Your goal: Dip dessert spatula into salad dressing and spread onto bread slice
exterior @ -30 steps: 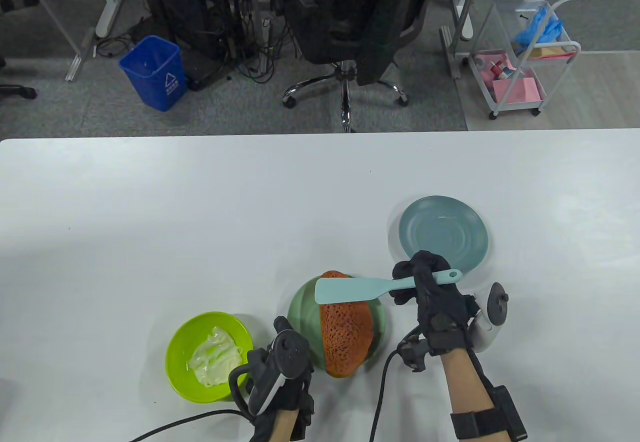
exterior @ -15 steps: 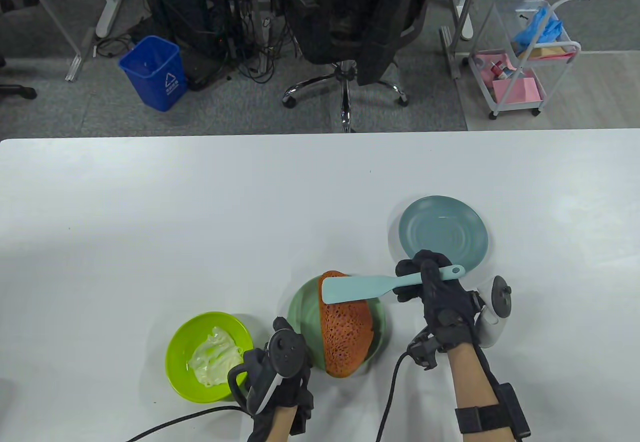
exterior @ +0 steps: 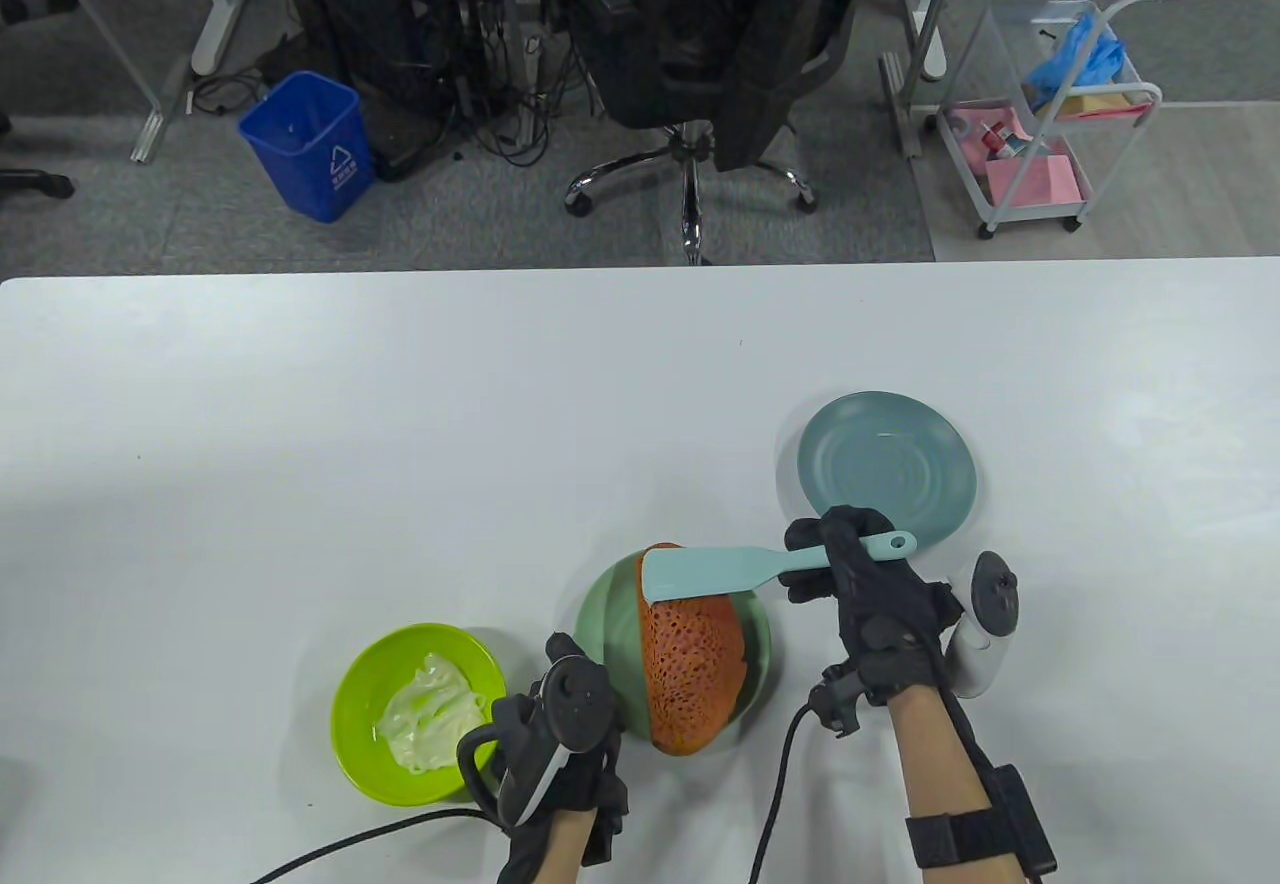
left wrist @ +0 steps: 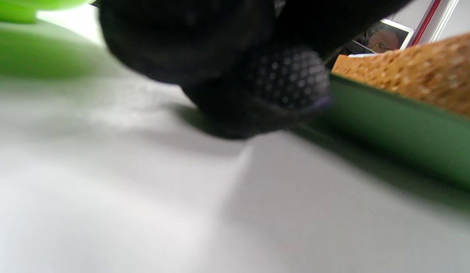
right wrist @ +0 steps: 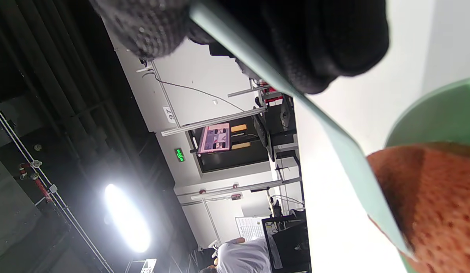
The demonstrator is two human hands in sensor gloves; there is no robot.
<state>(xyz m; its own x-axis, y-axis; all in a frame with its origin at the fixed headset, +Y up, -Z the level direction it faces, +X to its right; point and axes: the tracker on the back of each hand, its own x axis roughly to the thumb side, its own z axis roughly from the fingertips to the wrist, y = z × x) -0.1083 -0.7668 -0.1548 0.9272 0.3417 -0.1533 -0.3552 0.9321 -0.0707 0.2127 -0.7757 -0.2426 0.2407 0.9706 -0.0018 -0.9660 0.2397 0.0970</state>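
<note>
A brown porous bread slice (exterior: pixel 692 664) lies on a green plate (exterior: pixel 606 614) near the table's front. My right hand (exterior: pixel 840 564) grips the handle of a pale blue dessert spatula (exterior: pixel 720 569), whose blade lies across the bread's far end. In the right wrist view the spatula (right wrist: pixel 333 140) runs down onto the bread (right wrist: pixel 428 204). A lime green bowl (exterior: pixel 355 714) with white salad dressing (exterior: pixel 430 714) stands to the left. My left hand (exterior: pixel 560 754) rests on the table between bowl and plate; its fingertips (left wrist: pixel 284 79) touch the table beside the plate's rim (left wrist: pixel 401 132).
A blue-grey plate (exterior: pixel 886 469) stands just beyond my right hand. Cables trail from both gloves off the front edge. Beyond the table's far edge are an office chair (exterior: pixel 720 34), a blue bin (exterior: pixel 310 144) and a white cart (exterior: pixel 1050 114).
My right hand with the spatula shifted slightly right, then back left and a little farther away, with the blade staying over the bread's far end. The left hand stayed in place.
</note>
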